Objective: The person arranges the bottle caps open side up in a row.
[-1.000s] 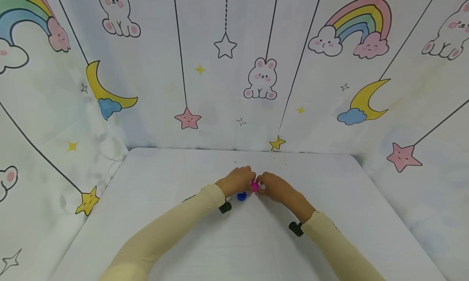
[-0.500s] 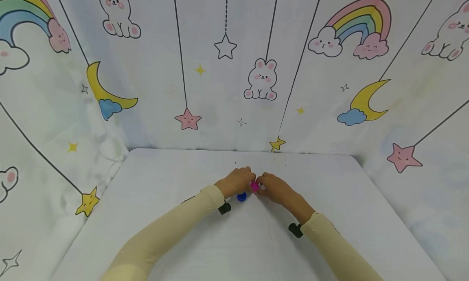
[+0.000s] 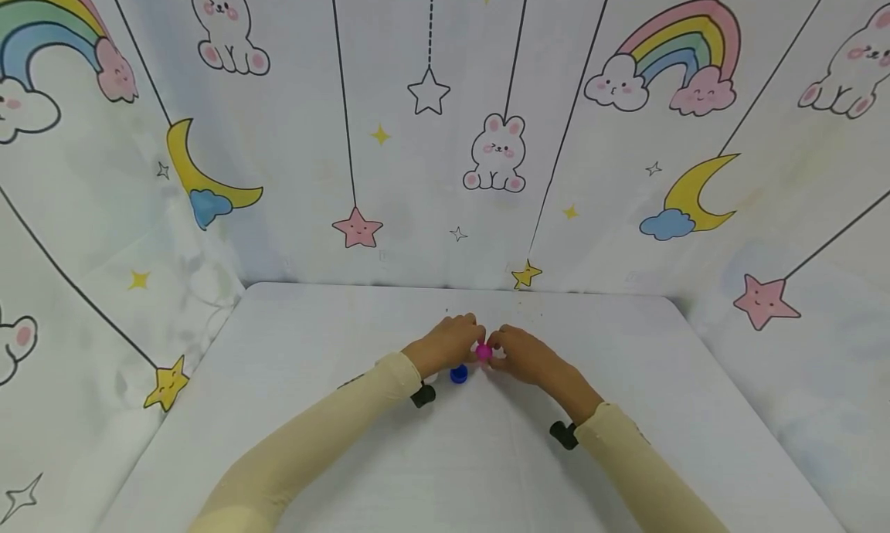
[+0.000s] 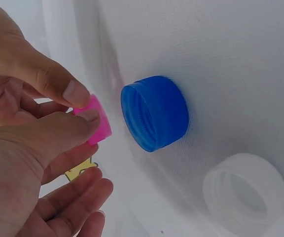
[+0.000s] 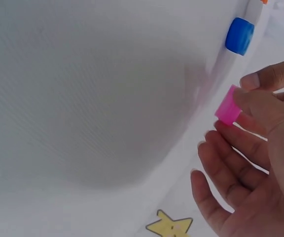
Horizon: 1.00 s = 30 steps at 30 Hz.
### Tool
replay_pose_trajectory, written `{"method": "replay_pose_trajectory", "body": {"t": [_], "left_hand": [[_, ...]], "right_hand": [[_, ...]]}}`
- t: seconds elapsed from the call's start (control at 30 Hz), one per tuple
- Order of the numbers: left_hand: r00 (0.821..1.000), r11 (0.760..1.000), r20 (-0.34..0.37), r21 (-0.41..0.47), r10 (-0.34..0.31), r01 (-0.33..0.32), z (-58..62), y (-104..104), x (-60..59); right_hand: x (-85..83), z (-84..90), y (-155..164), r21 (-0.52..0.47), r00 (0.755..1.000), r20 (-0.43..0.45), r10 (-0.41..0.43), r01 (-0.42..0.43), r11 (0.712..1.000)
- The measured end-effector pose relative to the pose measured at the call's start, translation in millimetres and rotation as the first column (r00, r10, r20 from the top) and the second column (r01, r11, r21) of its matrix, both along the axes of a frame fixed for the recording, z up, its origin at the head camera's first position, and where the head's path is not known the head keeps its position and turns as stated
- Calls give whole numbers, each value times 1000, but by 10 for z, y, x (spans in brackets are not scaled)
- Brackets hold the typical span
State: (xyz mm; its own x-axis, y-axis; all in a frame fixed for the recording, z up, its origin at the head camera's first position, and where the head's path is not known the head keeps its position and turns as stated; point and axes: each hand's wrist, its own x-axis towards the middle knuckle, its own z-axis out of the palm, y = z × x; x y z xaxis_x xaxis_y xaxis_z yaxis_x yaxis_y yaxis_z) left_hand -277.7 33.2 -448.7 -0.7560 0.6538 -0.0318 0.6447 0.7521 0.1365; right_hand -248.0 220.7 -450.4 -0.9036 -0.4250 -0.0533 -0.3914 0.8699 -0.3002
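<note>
A small pink bottle cap [image 3: 483, 352] is held just above the table between my two hands. My left hand [image 3: 448, 344] pinches it with thumb and fingers from the left; its other fingers are loosely bent in the left wrist view. From the other side my right hand [image 3: 523, 355] pinches the same cap, thumb on its edge in the right wrist view. Close by on the table is a blue bottle cap [image 4: 164, 111], its hollow side facing the left wrist camera. Beside the blue one lies a white cap or ring [image 4: 275, 190], mostly hidden behind my left hand in the head view.
The white table [image 3: 445, 471] runs back to a cloth backdrop [image 3: 292, 131] printed with stars, moons and rabbits. A bit of something orange [image 5: 264, 1] shows at the top edge of the right wrist view. Black wrist cameras [image 3: 423, 395] hang under both wrists.
Both hands keep hold of the pink cap and have risen very slightly with it. The blue cap stays where it was.
</note>
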Motion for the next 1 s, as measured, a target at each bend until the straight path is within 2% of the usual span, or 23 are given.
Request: {"method": "replay_pose_trajectory", "body": {"t": [0.3, 0.63, 1.0], "left_hand": [[998, 1000, -62, 10, -21, 21, 56, -33, 66], [995, 997, -80, 53, -50, 55, 83, -49, 111], [992, 992, -88, 77, -90, 97, 91, -87, 156]], "right_hand": [[-43, 80, 46, -78, 997, 66, 36, -31, 996], [-31, 109, 83, -137, 990, 137, 24, -5, 991], [-9, 114, 97, -147, 980, 200, -15, 46, 988]]}}
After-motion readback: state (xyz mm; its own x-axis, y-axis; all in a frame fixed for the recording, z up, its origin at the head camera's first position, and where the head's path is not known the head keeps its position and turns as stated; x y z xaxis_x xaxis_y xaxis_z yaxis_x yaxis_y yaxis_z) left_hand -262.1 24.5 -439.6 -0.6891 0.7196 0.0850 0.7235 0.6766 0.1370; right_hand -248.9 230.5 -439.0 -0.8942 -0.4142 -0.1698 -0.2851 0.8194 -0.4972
